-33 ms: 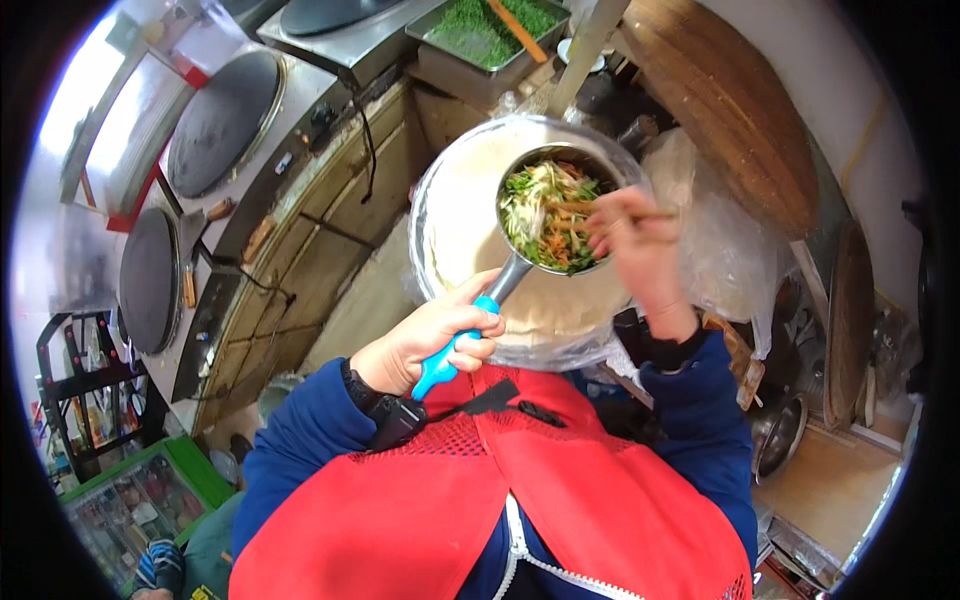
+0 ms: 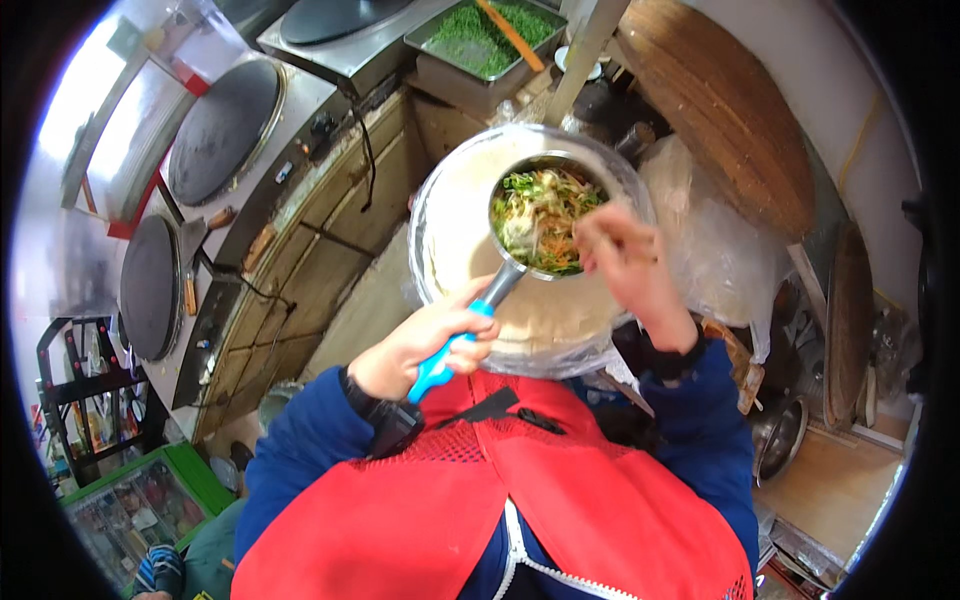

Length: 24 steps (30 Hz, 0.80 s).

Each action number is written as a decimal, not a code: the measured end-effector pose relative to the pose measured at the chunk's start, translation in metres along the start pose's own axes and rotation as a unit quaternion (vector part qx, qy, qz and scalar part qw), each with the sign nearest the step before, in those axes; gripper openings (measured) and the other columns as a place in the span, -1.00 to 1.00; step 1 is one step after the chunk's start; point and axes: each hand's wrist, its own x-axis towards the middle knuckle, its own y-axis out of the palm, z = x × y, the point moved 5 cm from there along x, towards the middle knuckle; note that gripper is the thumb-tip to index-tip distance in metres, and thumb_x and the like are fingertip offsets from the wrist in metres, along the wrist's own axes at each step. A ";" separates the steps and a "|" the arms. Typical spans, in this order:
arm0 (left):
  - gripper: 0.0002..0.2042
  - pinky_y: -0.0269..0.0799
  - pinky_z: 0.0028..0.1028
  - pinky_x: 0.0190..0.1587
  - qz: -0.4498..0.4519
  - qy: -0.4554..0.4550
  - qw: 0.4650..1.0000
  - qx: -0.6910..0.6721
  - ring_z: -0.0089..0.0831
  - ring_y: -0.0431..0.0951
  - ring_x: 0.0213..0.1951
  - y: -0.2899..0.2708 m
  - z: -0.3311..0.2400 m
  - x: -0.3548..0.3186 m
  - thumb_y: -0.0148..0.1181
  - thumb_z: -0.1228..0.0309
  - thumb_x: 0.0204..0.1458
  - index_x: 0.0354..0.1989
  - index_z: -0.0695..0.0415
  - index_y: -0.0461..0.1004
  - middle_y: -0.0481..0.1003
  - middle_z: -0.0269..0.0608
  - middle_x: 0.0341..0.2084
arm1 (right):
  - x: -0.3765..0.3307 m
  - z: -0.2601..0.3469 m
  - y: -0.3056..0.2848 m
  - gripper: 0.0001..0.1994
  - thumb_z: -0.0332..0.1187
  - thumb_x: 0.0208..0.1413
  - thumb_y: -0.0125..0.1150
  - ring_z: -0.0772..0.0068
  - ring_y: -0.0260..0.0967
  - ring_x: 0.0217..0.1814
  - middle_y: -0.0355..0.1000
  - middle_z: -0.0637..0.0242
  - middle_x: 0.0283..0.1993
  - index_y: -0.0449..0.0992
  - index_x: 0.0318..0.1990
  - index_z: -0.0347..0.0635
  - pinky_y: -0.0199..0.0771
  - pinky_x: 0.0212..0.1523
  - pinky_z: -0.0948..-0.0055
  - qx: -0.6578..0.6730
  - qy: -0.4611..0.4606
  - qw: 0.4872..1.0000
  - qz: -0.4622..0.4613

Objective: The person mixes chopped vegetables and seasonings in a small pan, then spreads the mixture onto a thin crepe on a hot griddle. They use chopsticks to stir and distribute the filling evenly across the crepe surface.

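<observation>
My left hand (image 2: 425,345) grips the blue handle (image 2: 450,350) of a small metal saucepan (image 2: 520,265). The pan holds shredded green, orange and white vegetables (image 2: 540,215). It hangs over a large round metal basin (image 2: 430,215) filled with pale batter (image 2: 470,200). My right hand (image 2: 630,265) is at the pan's right rim, motion-blurred. Its fingers are pinched together on what look like thin chopsticks that reach into the vegetables. I wear blue sleeves, a red apron and a dark watch (image 2: 390,420) on my left wrist.
Three round black griddles (image 2: 225,130) sit on a steel counter at the left. A steel tray of chopped greens (image 2: 480,40) stands at the top. Round wooden boards (image 2: 730,110) lean at the right, with crumpled clear plastic (image 2: 710,240) beside the basin. A metal bowl (image 2: 775,435) lies lower right.
</observation>
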 end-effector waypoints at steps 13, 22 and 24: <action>-0.33 0.08 -0.68 -0.69 -0.056 -0.047 0.997 0.026 -0.65 0.13 -0.64 -0.020 0.016 0.015 -0.07 0.63 0.11 0.36 -0.23 -0.10 0.20 -0.27 -0.47 | 0.042 0.052 0.041 -0.97 -0.56 0.07 0.15 0.48 0.40 -0.48 0.44 0.24 -0.49 0.50 -0.38 -0.31 0.40 -0.43 0.49 -0.210 -0.229 0.935 0.172; -0.30 0.13 -0.66 -0.69 -0.101 0.001 0.994 0.041 -0.64 0.17 -0.65 -0.026 0.005 -0.006 -0.02 0.65 0.09 0.36 -0.23 -0.06 0.25 -0.25 -0.47 | 0.026 -0.047 -0.044 -0.85 -0.42 0.16 0.13 0.59 0.37 -0.58 0.48 0.29 -0.48 0.52 -0.33 -0.35 0.39 -0.57 0.61 0.018 0.044 0.998 0.030; -0.27 0.12 -0.65 -0.68 -0.128 0.014 0.990 0.057 -0.63 0.17 -0.64 -0.032 0.008 -0.002 -0.01 0.66 0.06 0.37 -0.15 -0.13 0.26 -0.26 -0.47 | 0.003 -0.077 -0.047 -0.82 -0.39 0.18 0.11 0.54 0.40 -0.58 0.49 0.20 -0.45 0.50 -0.33 -0.37 0.44 -0.57 0.60 0.043 0.071 0.996 -0.020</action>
